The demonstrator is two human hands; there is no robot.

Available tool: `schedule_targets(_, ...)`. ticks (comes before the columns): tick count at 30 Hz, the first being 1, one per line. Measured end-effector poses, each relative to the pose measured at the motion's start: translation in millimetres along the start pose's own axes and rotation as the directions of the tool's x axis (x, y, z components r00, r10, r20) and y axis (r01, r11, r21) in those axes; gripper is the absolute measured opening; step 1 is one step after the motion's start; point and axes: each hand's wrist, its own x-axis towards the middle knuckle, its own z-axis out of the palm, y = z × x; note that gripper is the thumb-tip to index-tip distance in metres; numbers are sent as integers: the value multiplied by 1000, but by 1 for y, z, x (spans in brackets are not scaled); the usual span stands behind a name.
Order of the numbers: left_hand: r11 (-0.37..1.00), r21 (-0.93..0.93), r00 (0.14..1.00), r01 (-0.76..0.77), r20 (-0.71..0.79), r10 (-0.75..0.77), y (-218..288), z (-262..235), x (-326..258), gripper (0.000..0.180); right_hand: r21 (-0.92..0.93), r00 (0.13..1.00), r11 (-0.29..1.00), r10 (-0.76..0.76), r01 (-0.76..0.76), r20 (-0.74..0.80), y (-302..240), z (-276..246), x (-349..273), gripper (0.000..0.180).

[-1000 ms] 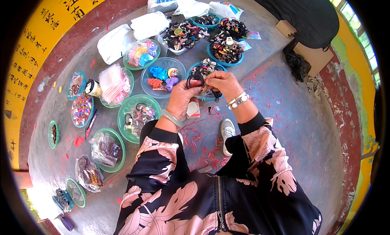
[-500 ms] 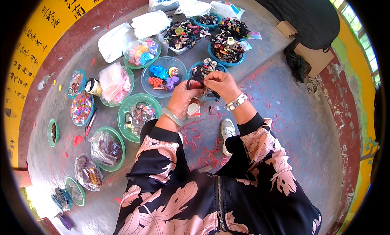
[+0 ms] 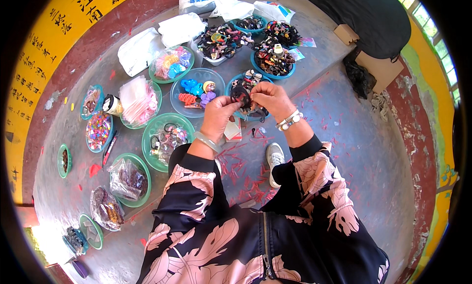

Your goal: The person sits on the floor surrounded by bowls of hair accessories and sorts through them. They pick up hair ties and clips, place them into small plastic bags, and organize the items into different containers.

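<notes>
My left hand and my right hand meet in front of me, both pinching a small dark hair accessory between the fingertips. A pale green bangle rings my left wrist and a beaded bracelet my right. The hands hover over a blue-rimmed bowl of dark hair clips. Beside it to the left stands a clear bowl holding blue, orange and purple clips.
Several green and blue bowls of beads and clips ring the concrete floor to my left and ahead, such as a green bowl near my knee. White bags lie at the back. My shoe rests below the hands. Red scraps litter the floor.
Both hands stay together on the small dark piece; the fingers have shifted slightly around it. Nothing else has moved.
</notes>
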Motion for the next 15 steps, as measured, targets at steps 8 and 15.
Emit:
schedule_targets(8,998,70,999,-6,-36,9,-3,1,2,12,-62,1000,998,2,0,27,4,-1,0,7)
schedule_targets(15,981,172,993,-91,-64,103,-12,0,6,15,-114,998,992,48,-44,34,1,-1,-2,11)
